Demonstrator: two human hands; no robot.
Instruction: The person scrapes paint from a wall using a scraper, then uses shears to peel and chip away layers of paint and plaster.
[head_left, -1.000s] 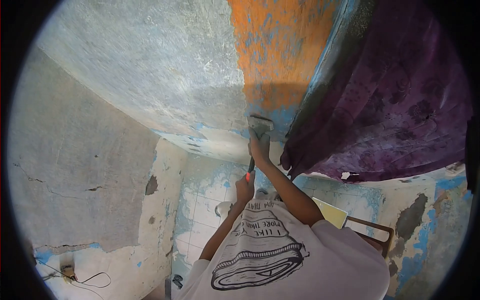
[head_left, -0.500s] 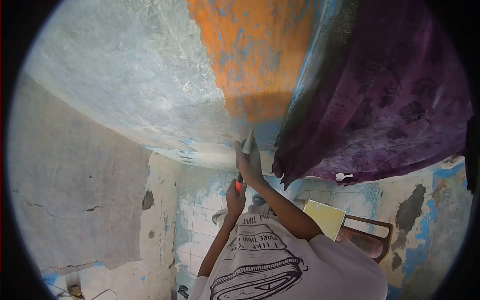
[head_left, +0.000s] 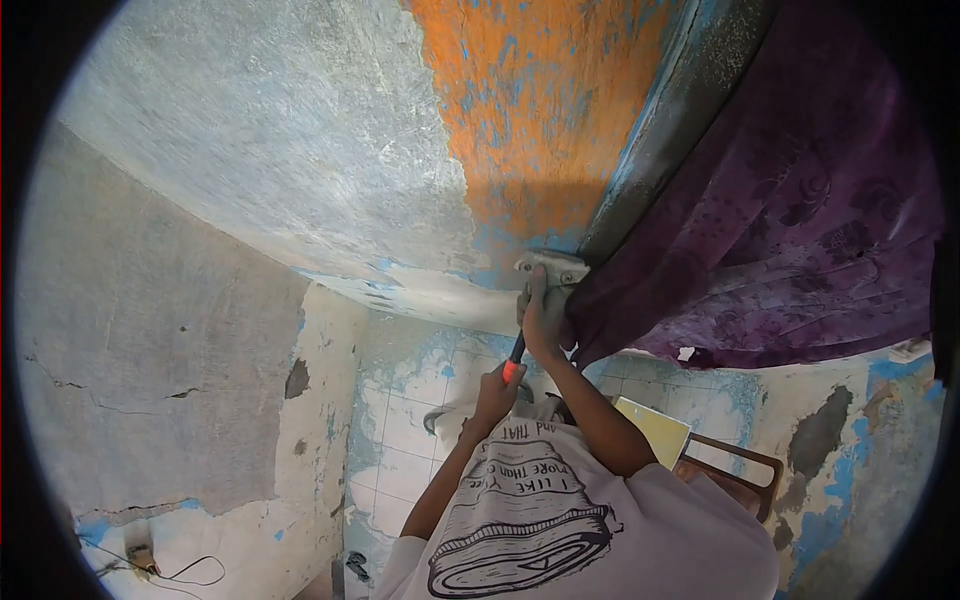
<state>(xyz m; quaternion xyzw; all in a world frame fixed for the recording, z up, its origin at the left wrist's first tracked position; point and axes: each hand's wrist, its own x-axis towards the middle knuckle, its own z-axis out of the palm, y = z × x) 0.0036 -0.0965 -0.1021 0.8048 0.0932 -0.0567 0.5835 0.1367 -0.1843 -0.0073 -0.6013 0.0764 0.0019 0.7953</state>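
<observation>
— Pressing a scraper flat against the wall, blade right at the lower edge of the orange paint patch, just beside the purple curtain.

— Which hand where?

— Right hand up near the blade, fingers laid along the metal and clamped on the scraper. Left hand lower, fingers wrapped shut around the handle; only a red bit of the grip showing between the two hands.

— Any writing?

— Printed on the white T-shirt, seen upside down: "I LIKE", "MORE THAN" and "AND THAT" readable above a line drawing; remaining words too warped to make out. No brand visible on the scraper.

— Surroundings?

— Bare grey plaster left of the orange, flecks of blue paint around the blade. White tiles below, patchy with blue. Wooden chair to the right with a yellowish board beside it. Cable lying at lower left.
</observation>
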